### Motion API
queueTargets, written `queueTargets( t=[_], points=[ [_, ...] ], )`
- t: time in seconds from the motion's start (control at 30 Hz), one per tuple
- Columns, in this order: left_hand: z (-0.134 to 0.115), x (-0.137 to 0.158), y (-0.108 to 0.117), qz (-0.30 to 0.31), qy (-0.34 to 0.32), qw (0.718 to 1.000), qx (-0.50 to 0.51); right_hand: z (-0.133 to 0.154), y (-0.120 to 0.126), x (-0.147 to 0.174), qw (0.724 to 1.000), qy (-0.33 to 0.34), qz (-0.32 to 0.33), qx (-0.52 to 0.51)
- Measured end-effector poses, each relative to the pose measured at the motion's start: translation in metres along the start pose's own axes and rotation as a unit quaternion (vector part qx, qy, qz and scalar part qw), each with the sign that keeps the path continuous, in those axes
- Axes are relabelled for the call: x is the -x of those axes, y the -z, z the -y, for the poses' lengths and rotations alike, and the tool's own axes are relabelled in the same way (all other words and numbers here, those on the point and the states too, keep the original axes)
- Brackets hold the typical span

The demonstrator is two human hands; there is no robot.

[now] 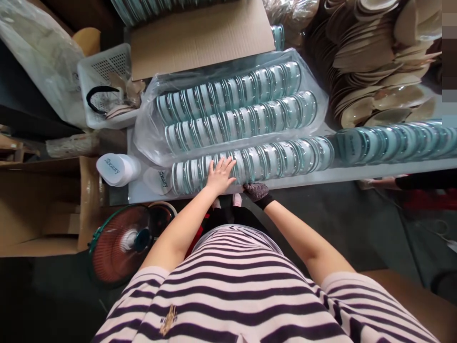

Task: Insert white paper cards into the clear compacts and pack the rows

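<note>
My bare left hand (221, 176) rests with fingers spread on the nearest row of clear, greenish round plastic pieces (282, 162). They stand on edge, packed one behind another, with whitish bands between them. At the table's front edge, just below this row, is my right hand (256, 191) in a dark speckled glove; its fingertips are hidden. Off the row's left end lies a clear round piece with dark lettering (163, 181). Left of that sits a stack of white rounded cards (116, 169) with similar lettering. Two more rows of clear pieces (232, 95) lie behind on a plastic bag (148, 128).
A cardboard sheet (200, 38) lies at the back. A white basket (103, 66) is at the left, stacked beige pieces (371, 62) at the right. Another clear row (400, 143) extends right. Below left are a fan (121, 243) and an open carton (39, 209). Another person's arm (389, 183) shows at right.
</note>
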State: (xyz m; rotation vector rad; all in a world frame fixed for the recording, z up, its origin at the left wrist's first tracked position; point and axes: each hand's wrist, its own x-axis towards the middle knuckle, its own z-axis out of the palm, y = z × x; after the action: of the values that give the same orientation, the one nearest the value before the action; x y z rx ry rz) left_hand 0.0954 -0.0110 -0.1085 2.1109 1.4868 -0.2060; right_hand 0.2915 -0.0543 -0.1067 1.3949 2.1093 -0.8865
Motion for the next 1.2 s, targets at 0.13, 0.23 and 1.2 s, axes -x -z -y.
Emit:
queueTargets(
  t=[0.13,0.23,1.2],
  points=[
    [-0.010,-0.001,0.006,0.008,-0.005,1.000,0.004,-0.018,0.029,-0.007,0.996,-0.039,-0.083,-0.022],
    [-0.025,-0.011,0.007,-0.006,-0.047,0.999,0.004,-0.037,0.086,-0.034,0.984,-0.113,-0.137,0.008],
    [-0.057,-0.027,0.005,0.004,-0.031,0.999,-0.008,-0.080,0.046,0.009,0.991,-0.063,-0.096,-0.071]
  ],
)
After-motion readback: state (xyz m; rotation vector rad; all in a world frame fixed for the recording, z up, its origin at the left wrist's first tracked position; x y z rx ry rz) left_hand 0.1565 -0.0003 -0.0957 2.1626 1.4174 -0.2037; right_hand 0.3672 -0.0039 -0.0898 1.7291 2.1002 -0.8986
